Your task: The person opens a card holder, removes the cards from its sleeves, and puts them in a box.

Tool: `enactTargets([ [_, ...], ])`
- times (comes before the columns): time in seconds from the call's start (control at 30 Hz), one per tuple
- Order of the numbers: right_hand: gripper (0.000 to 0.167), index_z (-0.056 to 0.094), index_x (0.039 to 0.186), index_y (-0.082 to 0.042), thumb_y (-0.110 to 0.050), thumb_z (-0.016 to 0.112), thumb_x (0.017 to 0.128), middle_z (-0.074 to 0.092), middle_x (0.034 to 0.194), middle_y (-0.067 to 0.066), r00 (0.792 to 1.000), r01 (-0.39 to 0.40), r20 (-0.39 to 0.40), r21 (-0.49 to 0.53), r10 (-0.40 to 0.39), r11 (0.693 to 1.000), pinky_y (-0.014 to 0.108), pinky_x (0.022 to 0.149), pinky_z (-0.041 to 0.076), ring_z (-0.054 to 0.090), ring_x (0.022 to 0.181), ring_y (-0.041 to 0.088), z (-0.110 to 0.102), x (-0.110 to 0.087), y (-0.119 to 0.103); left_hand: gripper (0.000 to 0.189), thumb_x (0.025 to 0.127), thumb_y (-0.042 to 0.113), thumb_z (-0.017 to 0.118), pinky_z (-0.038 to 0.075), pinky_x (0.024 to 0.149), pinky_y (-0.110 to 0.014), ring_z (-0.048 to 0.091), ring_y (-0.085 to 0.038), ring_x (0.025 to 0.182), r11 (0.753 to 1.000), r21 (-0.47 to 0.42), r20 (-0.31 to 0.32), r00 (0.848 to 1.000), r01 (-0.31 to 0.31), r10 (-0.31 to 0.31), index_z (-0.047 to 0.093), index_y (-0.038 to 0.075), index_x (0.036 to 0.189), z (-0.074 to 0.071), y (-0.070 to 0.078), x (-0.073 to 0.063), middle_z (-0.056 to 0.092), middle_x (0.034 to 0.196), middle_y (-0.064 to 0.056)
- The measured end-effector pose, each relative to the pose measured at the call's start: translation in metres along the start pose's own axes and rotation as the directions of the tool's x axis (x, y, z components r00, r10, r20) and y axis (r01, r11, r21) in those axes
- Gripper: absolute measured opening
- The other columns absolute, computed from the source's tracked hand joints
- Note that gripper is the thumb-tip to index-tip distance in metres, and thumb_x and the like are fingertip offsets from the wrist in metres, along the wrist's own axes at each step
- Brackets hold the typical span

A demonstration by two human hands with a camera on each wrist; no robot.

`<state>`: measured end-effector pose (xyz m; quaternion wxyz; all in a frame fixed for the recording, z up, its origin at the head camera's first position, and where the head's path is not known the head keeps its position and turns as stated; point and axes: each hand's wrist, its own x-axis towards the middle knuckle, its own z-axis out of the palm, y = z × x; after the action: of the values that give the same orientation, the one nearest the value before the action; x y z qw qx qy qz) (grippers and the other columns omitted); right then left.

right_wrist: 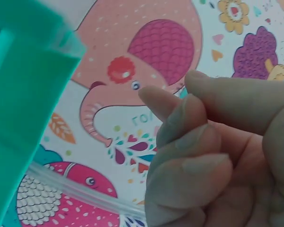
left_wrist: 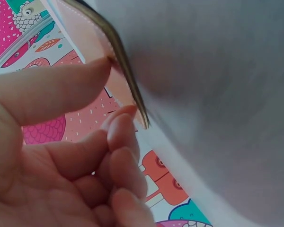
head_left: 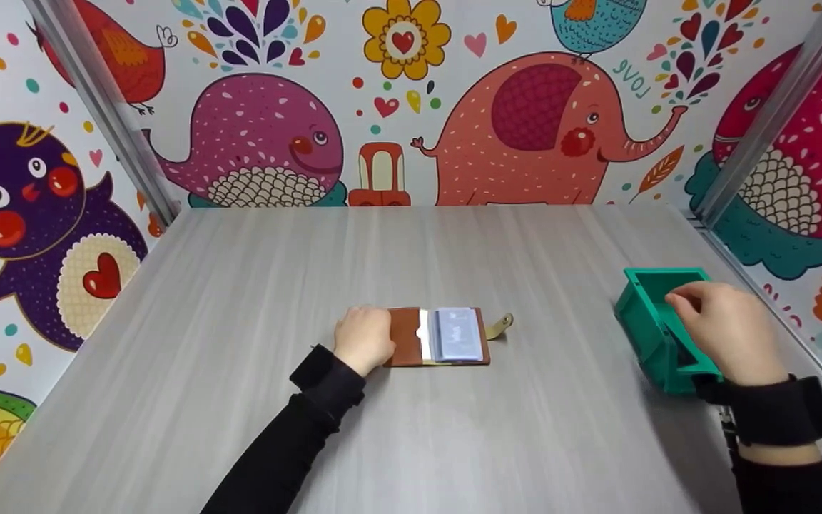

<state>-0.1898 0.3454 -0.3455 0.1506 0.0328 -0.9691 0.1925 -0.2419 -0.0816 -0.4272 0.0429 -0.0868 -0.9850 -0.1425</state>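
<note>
A brown card holder [head_left: 404, 344] lies unfolded on the table, its clear plastic card sleeves [head_left: 459, 334] showing on the right half. From its right edge sticks out a snap strap [head_left: 501, 325]. My left hand [head_left: 364, 340] grips the left cover's edge; the left wrist view has the thumb [left_wrist: 80, 87] and curled fingers at that edge. Over the near right part of a green plastic bin [head_left: 648, 343] hovers my right hand [head_left: 733, 332], fingers loosely curled. In the right wrist view nothing shows between its thumb and index finger, and the bin's wall [right_wrist: 23, 109] is beside it.
The grey wood-grain table [head_left: 411, 442] ends at a back wall [head_left: 397, 107] printed with cartoon animals. Metal frame posts [head_left: 100, 107] stand at the back corners. Something dark lies inside the green bin, partly hidden by the right hand.
</note>
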Motion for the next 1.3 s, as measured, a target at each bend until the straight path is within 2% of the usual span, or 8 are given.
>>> enactTargets([
  [0.17, 0.027, 0.072, 0.104, 0.005, -0.019, 0.061, 0.098, 0.069, 0.093, 0.02, 0.997, 0.069, -0.029, 0.024, -0.069, 0.997, 0.039, 0.064, 0.047, 0.06, 0.077, 0.029, 0.0, -0.003, -0.012, 0.012, 0.077, 0.008, 0.073, 0.052, 0.064, -0.048, 0.064, -0.036, 0.084, 1.0, 0.002, 0.012, 1.0, 0.005, -0.005, 0.063, 0.007, 0.071, -0.001, 0.0, 0.001, 0.066, 0.081, -0.011],
  [0.33, 0.026, 0.072, 0.106, 0.003, -0.019, 0.063, 0.098, 0.069, 0.091, 0.016, 0.994, 0.107, -0.029, 0.04, -0.106, 0.993, 0.035, 0.06, 0.043, 0.056, 0.069, 0.022, 0.006, -0.004, -0.026, 0.013, 0.077, 0.008, 0.073, 0.052, 0.065, -0.048, 0.063, -0.035, 0.085, 1.0, -0.002, 0.014, 1.0, 0.007, -0.007, 0.061, 0.007, 0.069, -0.001, 0.0, 0.0, 0.065, 0.08, -0.01],
  [0.63, 0.017, 0.074, 0.102, 0.002, -0.011, 0.067, 0.093, 0.07, 0.094, 0.016, 0.977, 0.21, -0.054, 0.046, -0.208, 0.977, 0.047, 0.071, 0.049, 0.061, 0.08, 0.026, 0.032, -0.003, -0.056, 0.009, 0.077, 0.006, 0.071, 0.05, 0.067, -0.049, 0.062, -0.037, 0.084, 1.0, -0.004, 0.003, 1.0, -0.013, 0.013, 0.064, 0.005, 0.071, -0.002, 0.001, -0.001, 0.066, 0.083, -0.013],
  [0.9, 0.017, 0.075, 0.101, 0.001, -0.013, 0.069, 0.092, 0.07, 0.091, 0.013, 0.965, 0.263, -0.018, 0.058, -0.262, 0.963, 0.044, 0.069, 0.051, 0.063, 0.079, 0.026, 0.055, 0.0, -0.077, 0.007, 0.076, 0.006, 0.072, 0.05, 0.071, -0.05, 0.062, -0.037, 0.087, 1.0, -0.001, 0.012, 1.0, -0.001, 0.001, 0.066, 0.004, 0.074, -0.001, 0.001, -0.001, 0.067, 0.085, -0.013],
  [1.3, 0.017, 0.075, 0.099, 0.001, -0.014, 0.071, 0.092, 0.066, 0.082, 0.008, 0.956, 0.286, 0.047, 0.071, -0.289, 0.956, 0.037, 0.064, 0.049, 0.054, 0.068, 0.017, 0.089, 0.009, -0.102, 0.01, 0.078, 0.006, 0.071, 0.051, 0.068, -0.05, 0.062, -0.037, 0.085, 1.0, 0.006, 0.014, 1.0, -0.011, 0.011, 0.064, 0.006, 0.071, -0.001, 0.001, -0.001, 0.065, 0.082, -0.013],
])
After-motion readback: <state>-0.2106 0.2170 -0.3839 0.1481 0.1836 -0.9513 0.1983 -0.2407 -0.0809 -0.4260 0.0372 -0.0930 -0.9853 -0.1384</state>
